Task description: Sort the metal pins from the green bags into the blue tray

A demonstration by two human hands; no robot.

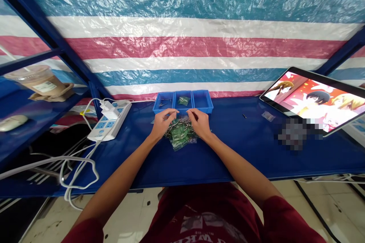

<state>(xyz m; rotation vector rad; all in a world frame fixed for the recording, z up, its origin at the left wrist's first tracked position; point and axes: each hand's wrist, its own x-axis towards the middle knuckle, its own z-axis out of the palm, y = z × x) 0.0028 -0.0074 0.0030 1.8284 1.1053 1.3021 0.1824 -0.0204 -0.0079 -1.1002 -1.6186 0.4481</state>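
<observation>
My left hand (163, 120) and my right hand (200, 121) rest on the blue table (234, 148), on either side of a pile of small green parts in clear bags (180, 133). Both hands have their fingers curled in a pinch at the pile's far edge; what they grip is too small to name. Just beyond the hands stand three joined blue bins (202, 107): the left one holds a few dark metal pieces (163, 103), the middle one a green part (183, 100), the right one looks empty.
A white power strip (110, 121) with plugs and cables lies at the left. A tablet (313, 98) showing a cartoon leans at the right. A small clear bag (268, 115) and a dark pin (244, 115) lie near it. A lidded drink cup (40, 79) sits on the left shelf.
</observation>
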